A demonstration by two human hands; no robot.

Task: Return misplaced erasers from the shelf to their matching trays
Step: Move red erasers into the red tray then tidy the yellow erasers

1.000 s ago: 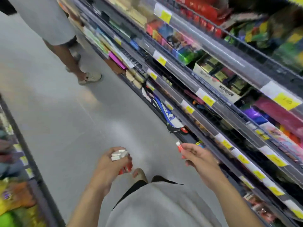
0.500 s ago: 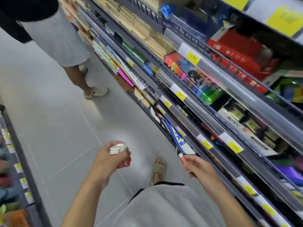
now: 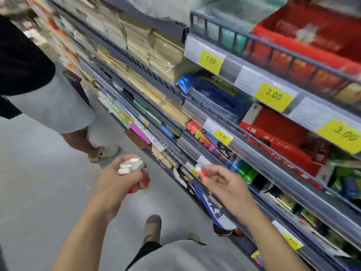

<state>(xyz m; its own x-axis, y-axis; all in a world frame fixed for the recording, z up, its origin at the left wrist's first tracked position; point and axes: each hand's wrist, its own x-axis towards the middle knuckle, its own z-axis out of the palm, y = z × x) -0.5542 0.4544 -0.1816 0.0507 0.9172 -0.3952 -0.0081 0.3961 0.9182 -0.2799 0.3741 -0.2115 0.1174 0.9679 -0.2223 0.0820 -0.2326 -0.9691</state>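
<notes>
Shelf (image 3: 254,165) beside right grip (image 3: 224,182) pinching eraser (image 3: 201,174).

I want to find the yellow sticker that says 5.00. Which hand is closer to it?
Right. The right hand, pinching a small eraser, is just below the 5.00 price tag. The left hand is farther off, out over the aisle floor.

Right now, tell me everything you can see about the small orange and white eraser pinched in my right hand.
The small orange and white eraser is a short stick: a white tip at the top and an orange body or sleeve below. It looks smooth, though the picture is blurred. It stands nearly upright, its top tilted slightly left, pinched at its lower end by the right hand. It is held in the air in front of the grey shelf rail, not touching it.
</notes>
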